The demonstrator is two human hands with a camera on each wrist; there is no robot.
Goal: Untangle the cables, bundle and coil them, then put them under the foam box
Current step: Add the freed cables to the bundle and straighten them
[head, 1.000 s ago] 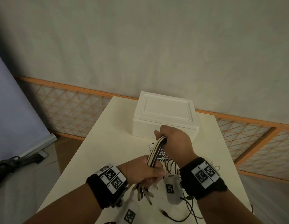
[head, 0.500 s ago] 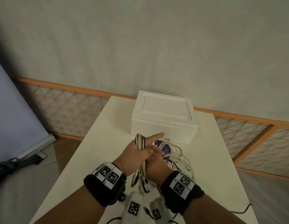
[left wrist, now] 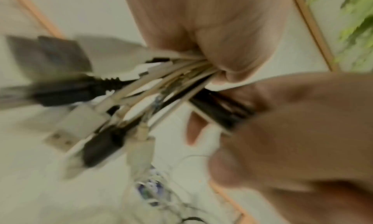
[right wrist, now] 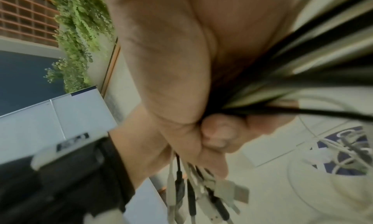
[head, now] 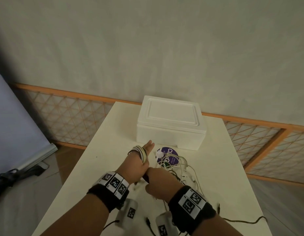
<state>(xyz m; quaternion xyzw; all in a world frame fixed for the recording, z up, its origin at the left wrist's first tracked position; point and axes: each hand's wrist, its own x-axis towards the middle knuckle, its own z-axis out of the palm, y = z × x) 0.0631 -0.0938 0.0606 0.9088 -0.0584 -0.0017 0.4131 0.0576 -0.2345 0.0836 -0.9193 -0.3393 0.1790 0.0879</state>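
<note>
A bundle of white and black cables (head: 142, 153) is looped round my left hand (head: 139, 165), whose fingers point straight at the white foam box (head: 170, 123). In the left wrist view the left thumb pinches the strands against the palm, and the plug ends (left wrist: 105, 109) fan out below. My right hand (head: 158, 181) sits just behind the left, gripping the same bundle (right wrist: 312, 59); the plugs (right wrist: 201, 200) dangle under it. More loose cables (head: 178, 167) lie tangled in front of the box. Both wrist views are blurred.
A purple round disc (head: 171, 152) lies under the loose cables, right in front of the box. Two white tagged devices (head: 130, 212) (head: 163, 225) and a black cable (head: 241, 221) lie at the near edge of the cream table (head: 110, 150). An orange lattice fence stands behind.
My right hand carried the bundle from near the box back toward me and under the left hand. The left hand rose toward the box, and cable loops now sit round it.
</note>
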